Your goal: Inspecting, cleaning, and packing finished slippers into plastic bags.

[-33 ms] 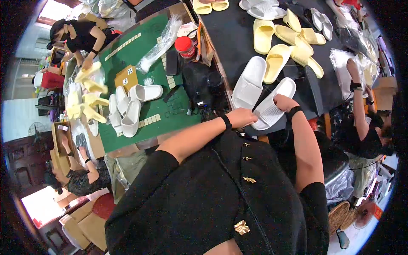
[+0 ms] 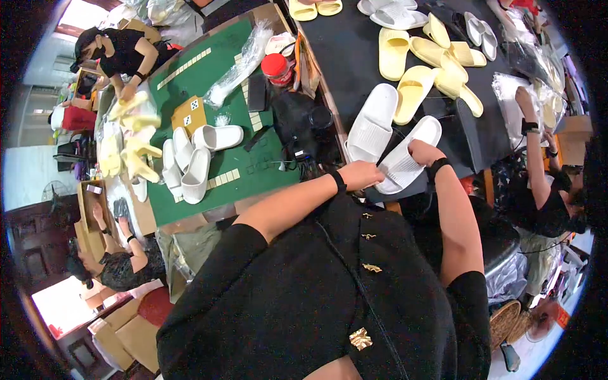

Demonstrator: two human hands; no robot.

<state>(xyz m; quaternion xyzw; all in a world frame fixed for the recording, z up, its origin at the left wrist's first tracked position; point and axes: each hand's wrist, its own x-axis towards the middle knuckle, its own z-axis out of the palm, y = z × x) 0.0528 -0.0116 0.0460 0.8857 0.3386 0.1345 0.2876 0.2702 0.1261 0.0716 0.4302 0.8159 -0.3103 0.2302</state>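
A white slide slipper (image 2: 399, 179) with a ribbed strap lies tilted at the near edge of the black table. My right hand (image 2: 425, 154) is closed at its foot opening, with the fingertips hidden inside. My left hand (image 2: 361, 175) is closed at the slipper's left edge, its fingertips pressed against the side near the strap. Just left of it lies a second white slipper (image 2: 372, 120), apart from my hands. A pale yellow slipper (image 2: 415, 94) and a black slipper (image 2: 467, 136) lie beyond and to the right.
More yellow slippers (image 2: 443, 54) cover the far black table. On the green table (image 2: 190, 82) to the left are white slippers (image 2: 196, 174), a red-lidded jar (image 2: 276, 68), tiles and plastic wrap (image 2: 240, 66). Other people work at left and right.
My hands and the white slipper look unchanged. At the far left, another person's hands and the yellow slippers by them have shifted slightly.
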